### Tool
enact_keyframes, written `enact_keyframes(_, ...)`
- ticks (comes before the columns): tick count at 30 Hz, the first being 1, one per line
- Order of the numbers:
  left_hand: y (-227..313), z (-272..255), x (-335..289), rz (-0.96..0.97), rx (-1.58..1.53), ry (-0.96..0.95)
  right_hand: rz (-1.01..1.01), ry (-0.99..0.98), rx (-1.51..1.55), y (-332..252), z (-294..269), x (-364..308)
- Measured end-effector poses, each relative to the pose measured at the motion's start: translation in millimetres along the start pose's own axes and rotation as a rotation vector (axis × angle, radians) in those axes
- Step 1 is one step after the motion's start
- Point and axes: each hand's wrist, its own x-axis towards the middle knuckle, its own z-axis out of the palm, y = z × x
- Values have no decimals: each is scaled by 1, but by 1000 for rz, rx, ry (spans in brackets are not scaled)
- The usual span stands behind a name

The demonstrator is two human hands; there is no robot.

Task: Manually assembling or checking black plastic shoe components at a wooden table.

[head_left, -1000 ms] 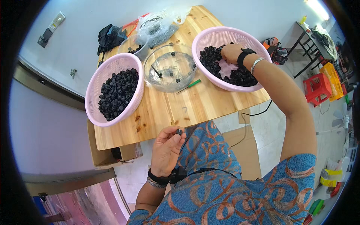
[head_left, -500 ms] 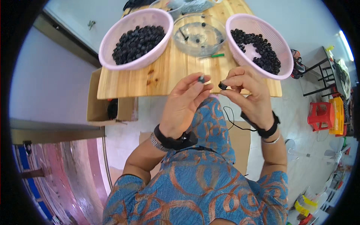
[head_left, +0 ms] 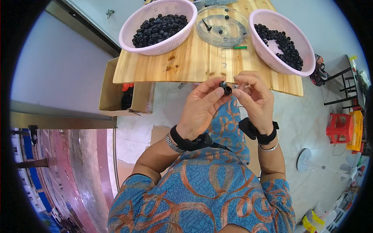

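Between the thumb and fingertips of my left hand (head_left: 202, 105) is a small black round part (head_left: 222, 84), with a light spot on its top. A black ring-shaped piece (head_left: 228, 91) with a hollow centre sits against it; whether the two are joined cannot be made out. My right hand (head_left: 254, 97) is close by on the right, its fingers half curled and its index finger and thumb apart. Nothing shows between them, though the thumb tip comes very near the ring. Both hands are in front of the table's near edge.
On the wooden table (head_left: 147, 68) stand a pink basket (head_left: 128, 44) of black caps, a clear round dish (head_left: 208, 40) with a few black parts, and a pink basket (head_left: 309, 58) of black rings. A green-handled tool (head_left: 240, 47) lies before the dish. A cardboard box (head_left: 108, 93) is below left.
My hands have come together, and the black piece from the right hand is now at the left fingertips beside the other part. The view has shifted, with the table higher and farther right.
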Motion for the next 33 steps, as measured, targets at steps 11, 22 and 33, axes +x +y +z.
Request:
enact_keyframes(11,-12,-3,-2,88,181,0,187,62,298,6,19,-9)
enact_keyframes(22,-11,-2,-1,91,191,8,9,206,220,22,28,-16)
enact_keyframes(33,-11,-4,-1,211,477,-38,-203,232,-83,29,26,-15)
